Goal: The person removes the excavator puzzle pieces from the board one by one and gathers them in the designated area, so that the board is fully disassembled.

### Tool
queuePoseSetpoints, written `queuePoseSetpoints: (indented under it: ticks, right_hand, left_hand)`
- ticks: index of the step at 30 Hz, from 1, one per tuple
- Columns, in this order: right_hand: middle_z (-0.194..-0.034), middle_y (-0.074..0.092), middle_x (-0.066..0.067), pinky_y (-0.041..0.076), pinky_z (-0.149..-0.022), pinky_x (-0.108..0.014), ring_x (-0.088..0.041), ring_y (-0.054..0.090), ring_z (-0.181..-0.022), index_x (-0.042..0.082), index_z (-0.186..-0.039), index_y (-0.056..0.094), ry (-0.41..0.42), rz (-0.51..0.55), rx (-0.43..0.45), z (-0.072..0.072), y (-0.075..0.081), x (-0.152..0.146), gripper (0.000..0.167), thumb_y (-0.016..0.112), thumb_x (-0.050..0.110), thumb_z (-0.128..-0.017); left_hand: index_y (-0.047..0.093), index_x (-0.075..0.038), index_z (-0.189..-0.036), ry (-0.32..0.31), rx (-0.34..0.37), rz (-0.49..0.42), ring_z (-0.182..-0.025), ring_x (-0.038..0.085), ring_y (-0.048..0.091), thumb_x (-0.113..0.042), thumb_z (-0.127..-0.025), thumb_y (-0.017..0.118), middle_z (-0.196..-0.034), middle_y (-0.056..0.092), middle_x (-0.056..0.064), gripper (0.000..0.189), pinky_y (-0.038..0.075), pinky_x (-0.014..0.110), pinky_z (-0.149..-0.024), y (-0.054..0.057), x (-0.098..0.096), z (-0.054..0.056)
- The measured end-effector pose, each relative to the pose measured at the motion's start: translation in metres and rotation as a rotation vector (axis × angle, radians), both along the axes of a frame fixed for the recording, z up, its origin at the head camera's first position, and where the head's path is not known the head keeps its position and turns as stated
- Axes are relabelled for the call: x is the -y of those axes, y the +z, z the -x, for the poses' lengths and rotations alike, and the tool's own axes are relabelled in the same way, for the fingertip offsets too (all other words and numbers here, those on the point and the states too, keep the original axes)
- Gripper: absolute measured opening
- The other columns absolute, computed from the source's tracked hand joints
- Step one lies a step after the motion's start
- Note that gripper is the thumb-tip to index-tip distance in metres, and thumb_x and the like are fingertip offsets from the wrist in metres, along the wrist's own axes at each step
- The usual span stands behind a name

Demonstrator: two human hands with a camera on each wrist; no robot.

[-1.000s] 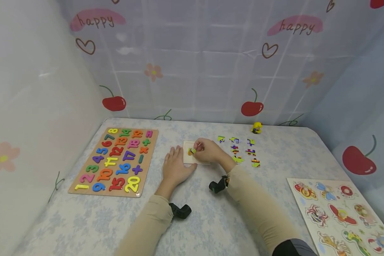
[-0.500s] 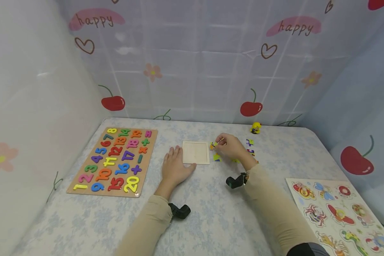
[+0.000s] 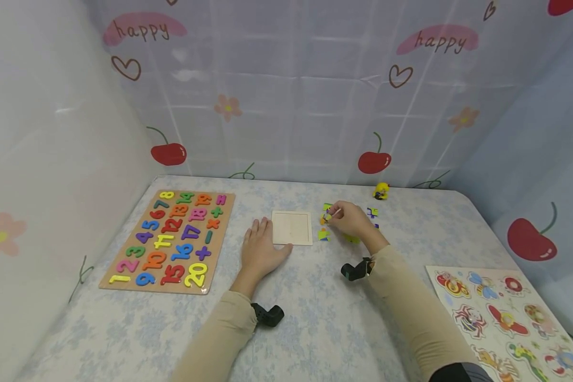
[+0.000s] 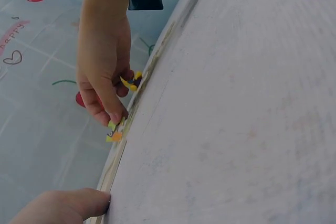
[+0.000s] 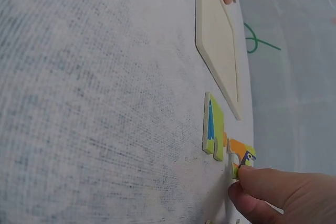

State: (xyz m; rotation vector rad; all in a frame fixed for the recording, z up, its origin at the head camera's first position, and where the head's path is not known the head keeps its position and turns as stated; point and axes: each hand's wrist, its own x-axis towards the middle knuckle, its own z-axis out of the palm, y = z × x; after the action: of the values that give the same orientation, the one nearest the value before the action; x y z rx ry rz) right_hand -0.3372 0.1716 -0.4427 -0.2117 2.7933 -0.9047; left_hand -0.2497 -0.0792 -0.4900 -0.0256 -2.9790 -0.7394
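My left hand (image 3: 262, 245) lies flat with straight fingers along the left side of a small, bare wooden puzzle tray (image 3: 292, 228); its thumb touches the front edge. To the right of the tray, my right hand (image 3: 350, 222) pinches a yellow and orange puzzle piece (image 5: 243, 151) with a bird-like eye between thumb and forefinger. The held piece is low over or on the table; which, I cannot tell. A green and blue puzzle piece (image 5: 213, 127) lies beside it, nearer the tray. Other puzzle pieces (image 3: 372, 213) lie around and partly behind the right hand.
A number board (image 3: 172, 239) with colourful digits lies at the left. At the front right is a white animal picture board (image 3: 511, 318). A small yellow duck figure (image 3: 381, 191) stands near the back edge, before a printed curtain (image 3: 286, 106).
My right hand has moved from over the tray rightward to the loose pieces with the puzzle piece. A green and blue piece now shows right of the tray. The left hand stays put.
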Motion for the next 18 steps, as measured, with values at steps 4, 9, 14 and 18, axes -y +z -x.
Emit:
queuePoseSetpoints:
  ticks: [4, 9, 14, 18]
  right_hand:
    - [-0.105, 0.066, -0.009, 0.049, -0.078, -0.036, -0.024, 0.060, -0.093, 0.013, -0.107, 0.063, 0.004, -0.057, -0.024, -0.002, 0.001, -0.002, 0.021, 0.070, 0.026, -0.092]
    - [-0.098, 0.065, -0.006, 0.047, -0.075, -0.035, -0.023, 0.057, -0.087, 0.014, -0.104, 0.065, 0.015, -0.145, -0.106, -0.007, 0.001, -0.002, 0.020, 0.072, 0.028, -0.091]
    - [-0.091, 0.063, -0.005, 0.044, -0.068, -0.033, -0.022, 0.055, -0.081, 0.015, -0.102, 0.068, 0.016, -0.188, -0.192, -0.013, 0.002, 0.001, 0.016, 0.070, 0.027, -0.092]
    - [-0.102, 0.066, -0.007, 0.049, -0.074, -0.039, -0.026, 0.058, -0.092, 0.015, -0.111, 0.069, 0.001, -0.185, -0.231, -0.020, 0.001, 0.009, 0.023, 0.064, 0.029, -0.094]
  left_hand:
    - [0.026, -0.004, -0.157, -0.001, -0.003, 0.002, -0.156, 0.030, 0.010, -0.060, -0.087, 0.059, -0.166, 0.021, 0.012, 0.095, 0.010, 0.048, -0.127, 0.000, 0.000, 0.000]
    - [0.026, -0.004, -0.157, -0.006, -0.003, 0.007, -0.156, 0.030, 0.011, -0.060, -0.087, 0.058, -0.166, 0.021, 0.011, 0.095, 0.010, 0.048, -0.127, 0.000, -0.001, 0.000]
    - [0.026, -0.004, -0.157, -0.003, -0.011, 0.015, -0.156, 0.030, 0.012, -0.060, -0.087, 0.059, -0.166, 0.022, 0.012, 0.095, 0.011, 0.048, -0.127, 0.001, -0.001, 0.001]
    - [0.025, -0.005, -0.157, -0.003, -0.004, 0.019, -0.156, 0.030, 0.011, -0.060, -0.087, 0.059, -0.166, 0.021, 0.011, 0.096, 0.010, 0.048, -0.127, 0.000, 0.000, 0.002]
